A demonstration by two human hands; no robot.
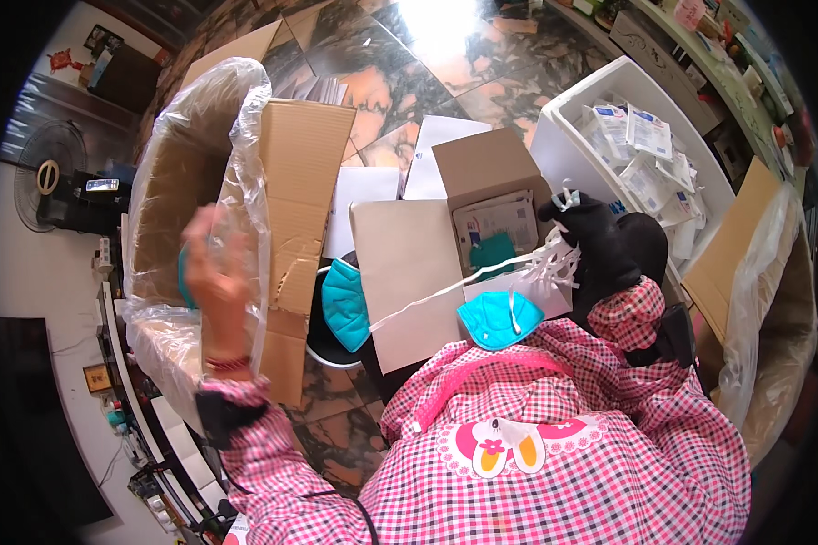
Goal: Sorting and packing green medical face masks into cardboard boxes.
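Observation:
My left hand [218,272], smeared by motion, is over the plastic-lined carton [245,154] at left. A teal mask [186,277] shows beside its fingers; whether they grip it is unclear. In a black glove, my right hand [600,241] is closed on a bundle of white elastic straps [554,261]. One long strap trails left from the bundle. A bright teal mask [500,320] with a strap across it lies at the edge of my lap. Another teal mask [344,304] rests at the rim of a dark-lined bin [323,345].
An open cardboard box [404,282] in front of me holds flat packets [500,222] and a teal piece [493,252]. The white foam box [563,150] at right contains several packets [650,133]. Another plastic-lined carton [763,309] stands at far right. A fan [50,177] is at left.

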